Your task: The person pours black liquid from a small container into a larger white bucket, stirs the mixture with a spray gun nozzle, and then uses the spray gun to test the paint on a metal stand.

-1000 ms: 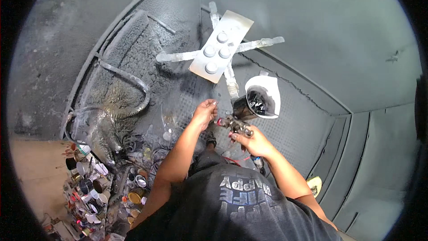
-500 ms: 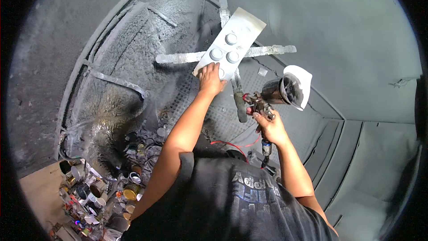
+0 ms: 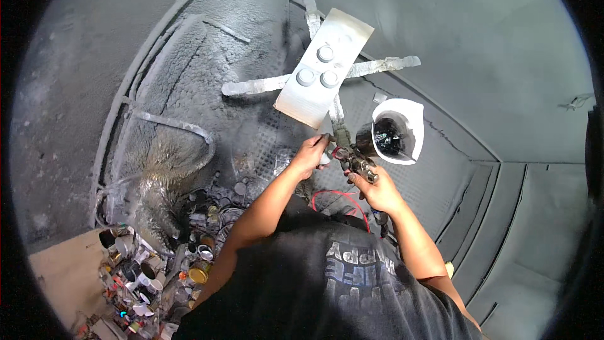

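Observation:
A metal spray gun (image 3: 357, 165) is in my right hand (image 3: 373, 189), its dark cup (image 3: 389, 132), rimmed with white, tilted to the right above it. My left hand (image 3: 312, 156), just left of the nozzle, has closed fingers round a small pale round piece (image 3: 324, 160). Above both hands a pale rectangular board (image 3: 304, 106) rests on a paint-crusted cross-shaped stand (image 3: 255, 86), carrying three round grey pieces (image 3: 325, 53).
Grey, paint-crusted booth walls (image 3: 478, 63) surround the stand. A bent pipe (image 3: 170, 122) runs along the left. A red hose (image 3: 333, 192) loops below the gun. Several cans and containers (image 3: 145, 277) crowd the lower left.
The board's lowest round piece has been taken off. My left hand went up onto the board and has come back down with a piece, beside the gun.

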A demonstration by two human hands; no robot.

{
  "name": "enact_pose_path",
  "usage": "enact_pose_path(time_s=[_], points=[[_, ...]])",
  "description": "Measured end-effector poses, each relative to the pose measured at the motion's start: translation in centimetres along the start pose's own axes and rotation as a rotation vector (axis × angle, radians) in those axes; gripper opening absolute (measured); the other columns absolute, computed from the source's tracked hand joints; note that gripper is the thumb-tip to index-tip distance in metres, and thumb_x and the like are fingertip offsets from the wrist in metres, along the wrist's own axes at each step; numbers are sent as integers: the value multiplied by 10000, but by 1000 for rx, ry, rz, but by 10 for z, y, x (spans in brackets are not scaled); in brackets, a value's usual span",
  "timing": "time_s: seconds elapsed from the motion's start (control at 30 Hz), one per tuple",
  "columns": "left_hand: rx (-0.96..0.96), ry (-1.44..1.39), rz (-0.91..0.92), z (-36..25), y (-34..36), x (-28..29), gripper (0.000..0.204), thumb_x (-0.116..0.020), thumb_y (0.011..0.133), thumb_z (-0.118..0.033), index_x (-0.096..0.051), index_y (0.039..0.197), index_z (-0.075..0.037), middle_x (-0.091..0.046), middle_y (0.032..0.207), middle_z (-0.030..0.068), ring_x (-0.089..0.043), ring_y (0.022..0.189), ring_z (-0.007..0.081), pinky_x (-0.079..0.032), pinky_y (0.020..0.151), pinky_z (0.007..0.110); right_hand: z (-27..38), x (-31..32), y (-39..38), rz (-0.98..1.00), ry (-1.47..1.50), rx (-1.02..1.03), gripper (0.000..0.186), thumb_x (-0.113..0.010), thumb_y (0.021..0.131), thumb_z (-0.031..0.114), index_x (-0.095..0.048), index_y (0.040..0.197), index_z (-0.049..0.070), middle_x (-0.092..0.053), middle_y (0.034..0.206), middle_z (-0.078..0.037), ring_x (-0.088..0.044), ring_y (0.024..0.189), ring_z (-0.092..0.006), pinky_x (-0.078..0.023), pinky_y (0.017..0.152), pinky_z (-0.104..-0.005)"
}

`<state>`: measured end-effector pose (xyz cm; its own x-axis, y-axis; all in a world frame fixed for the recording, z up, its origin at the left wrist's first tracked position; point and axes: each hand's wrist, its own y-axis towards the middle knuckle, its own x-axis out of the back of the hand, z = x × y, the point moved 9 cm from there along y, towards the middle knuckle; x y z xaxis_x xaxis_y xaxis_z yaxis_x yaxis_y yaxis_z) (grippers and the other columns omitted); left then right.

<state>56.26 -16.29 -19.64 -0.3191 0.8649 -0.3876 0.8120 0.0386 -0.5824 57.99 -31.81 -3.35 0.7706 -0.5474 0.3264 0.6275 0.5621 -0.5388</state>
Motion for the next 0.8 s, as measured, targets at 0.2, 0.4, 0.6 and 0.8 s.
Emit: enact_pose_path(time_s=[0.2, 0.4, 0.6, 0.8], points=[[-182, -471, -107, -26, -31, -18, 279, -490, 1073, -227, -542, 1343, -178, -658, 1166, 97, -695, 918, 208, -579, 733, 336, 8, 1, -30, 104, -10, 183, 231, -657, 979, 252, -714, 1102, 64, -637, 722, -34, -587, 660, -128, -483, 636, -354], [-261, -532, 35, -56, -83, -63, 380, -508, 1052, -172, -426, 1423, -168, -599, 1356, 179, -700, 1046, 316, -611, 870, 409, 26, 44, -83, 52, 1, 296, 321, -667, 979, 283, -689, 1164, 21, -729, 959, -163, -670, 866, -248, -520, 827, -396], [-315, -641, 155, -74, -101, -126, 397, -427, 1073, -280, -443, 1446, -144, -579, 1362, 202, -649, 1144, 336, -570, 938, 457, 14, 93, -111, -22, 126, 355, 365, -633, 994, 254, -647, 1291, 43, -732, 1102, -47, -661, 875, -104, -527, 583, -266], [-405, -633, 136, -67, -101, -163, 427, -374, 1068, -264, -440, 1467, -128, -540, 1423, 171, -569, 1258, 320, -483, 1037, 497, -8, 106, -149, -36, 77, 276, 352, -674, 970, 322, -675, 1141, 14, -678, 848, -85, -605, 666, -154, -512, 621, -344]])
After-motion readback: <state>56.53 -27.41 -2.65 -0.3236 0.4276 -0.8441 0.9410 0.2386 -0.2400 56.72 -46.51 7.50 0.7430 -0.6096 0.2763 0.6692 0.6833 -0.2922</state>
